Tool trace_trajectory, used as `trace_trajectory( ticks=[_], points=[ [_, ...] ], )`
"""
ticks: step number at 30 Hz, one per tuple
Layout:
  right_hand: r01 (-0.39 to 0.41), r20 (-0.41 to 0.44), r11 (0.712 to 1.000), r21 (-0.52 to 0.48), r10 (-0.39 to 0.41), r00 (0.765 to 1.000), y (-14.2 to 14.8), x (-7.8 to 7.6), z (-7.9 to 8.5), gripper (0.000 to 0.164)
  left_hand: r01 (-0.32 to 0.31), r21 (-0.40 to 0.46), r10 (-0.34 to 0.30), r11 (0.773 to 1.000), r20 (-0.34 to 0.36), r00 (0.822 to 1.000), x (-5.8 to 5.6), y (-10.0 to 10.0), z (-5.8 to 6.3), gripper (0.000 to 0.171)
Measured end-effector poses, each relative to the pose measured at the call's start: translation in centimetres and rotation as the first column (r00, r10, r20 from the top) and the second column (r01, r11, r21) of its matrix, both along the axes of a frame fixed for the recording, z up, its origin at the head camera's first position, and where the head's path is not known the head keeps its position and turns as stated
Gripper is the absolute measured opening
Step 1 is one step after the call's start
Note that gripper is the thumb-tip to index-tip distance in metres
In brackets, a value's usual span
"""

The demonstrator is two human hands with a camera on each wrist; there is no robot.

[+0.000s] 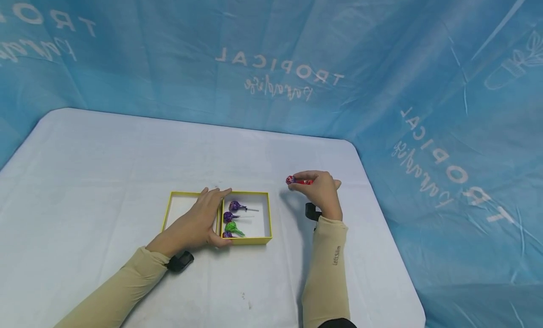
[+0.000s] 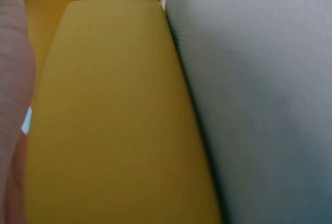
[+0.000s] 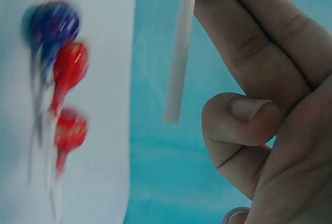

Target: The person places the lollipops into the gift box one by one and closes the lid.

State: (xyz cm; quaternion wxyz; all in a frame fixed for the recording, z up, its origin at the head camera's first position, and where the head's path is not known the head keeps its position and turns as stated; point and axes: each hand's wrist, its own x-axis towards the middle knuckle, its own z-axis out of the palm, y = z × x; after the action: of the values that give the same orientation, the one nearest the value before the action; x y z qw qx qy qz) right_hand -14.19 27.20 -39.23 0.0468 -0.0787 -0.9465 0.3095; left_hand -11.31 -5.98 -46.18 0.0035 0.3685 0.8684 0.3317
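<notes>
My left hand reaches across a shallow yellow box with a white inside, thumb at its front wall and fingers at its back rim, gripping it. Inside lie purple-wrapped lollipops and a green one, sticks pointing right. Right of the box, above the table, my right hand pinches a lollipop with a red and purple wrapper; its white stick shows in the right wrist view. Below that hand lie a blue lollipop and two red ones, slightly blurred.
A second yellow-rimmed tray with a white inside adjoins the box on its left, partly hidden by my left hand and forearm. A white cloth covers the table. Blue printed curtains hang behind and at the sides.
</notes>
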Motion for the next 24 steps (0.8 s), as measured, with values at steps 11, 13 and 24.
trace_trajectory(
  ticks=[11, 13, 24],
  points=[
    [-0.172, -0.027, 0.984, 0.035, 0.173, 0.984, -3.8, 0.4, 1.6, 0.023, -0.002, -0.013, 0.002, 1.0, 0.007, 1.0, 0.1, 0.0, 0.2, 0.123],
    [-0.204, -0.027, 0.978, 0.048, 0.206, 0.978, -4.5, 0.4, 1.6, 0.021, -0.006, -0.015, 0.006, 1.0, 0.009, 1.0, 0.1, 0.0, 0.1, 0.124],
    [-0.32, -0.021, 0.944, 0.077, 0.323, 0.946, -7.2, 1.0, 1.9, 0.02, -0.02, -0.042, 0.022, 0.999, 0.037, 0.999, 0.0, 0.1, 0.2, 0.127]
  ],
)
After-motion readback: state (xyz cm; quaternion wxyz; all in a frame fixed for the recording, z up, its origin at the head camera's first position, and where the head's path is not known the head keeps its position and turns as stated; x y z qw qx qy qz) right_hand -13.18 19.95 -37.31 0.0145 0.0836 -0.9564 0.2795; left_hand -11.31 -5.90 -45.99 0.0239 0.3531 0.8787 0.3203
